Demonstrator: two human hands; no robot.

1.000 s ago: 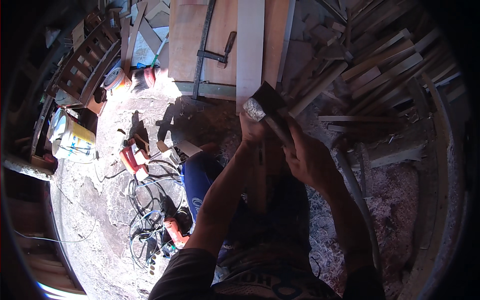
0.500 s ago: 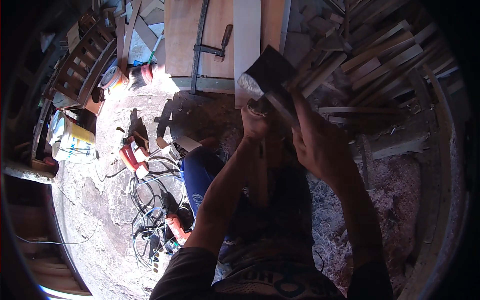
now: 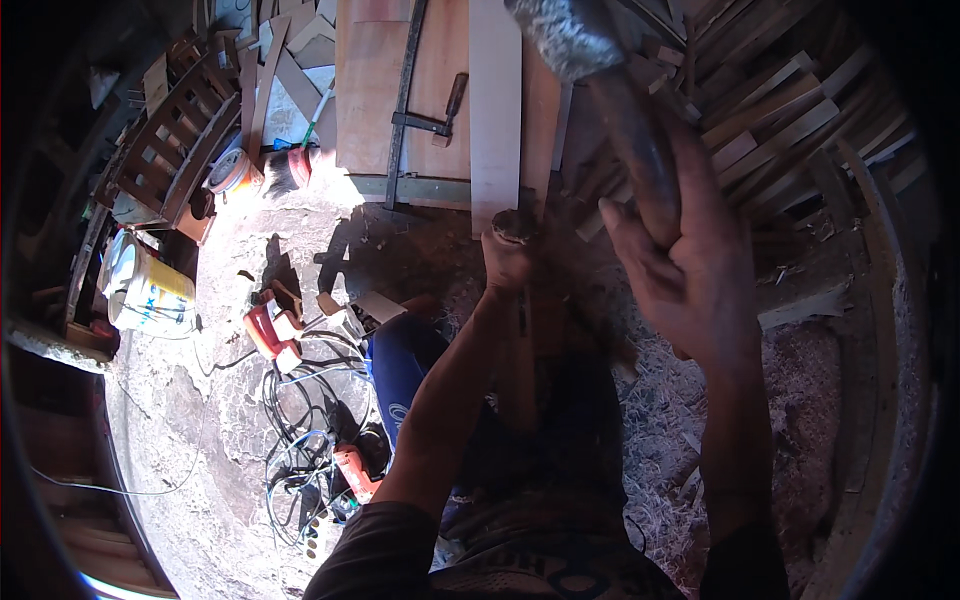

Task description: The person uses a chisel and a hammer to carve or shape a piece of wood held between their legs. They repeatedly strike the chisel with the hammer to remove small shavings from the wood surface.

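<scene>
My right hand is wrapped round the wooden handle of a mallet, raised on the right with its pale, worn striking face showing and the rest of its head cut off at the top edge. Lower and nearer the middle, my left hand grips an upright chisel. Its dark, battered top sticks out above my fist, and a thin part of it shows below. Under that hand a wooden piece runs between my legs, mostly in shadow. The chisel's cutting edge cannot be made out.
Ahead lie boards with a bar clamp on them. Stacked wood strips fill the far right. To the left are a red power tool, tangled cables, an orange drill and a white bucket. Shavings cover the right floor.
The mallet has swung up and to the right, away from the chisel top, with my right hand. My left hand stays closed round the chisel at nearly the same place.
</scene>
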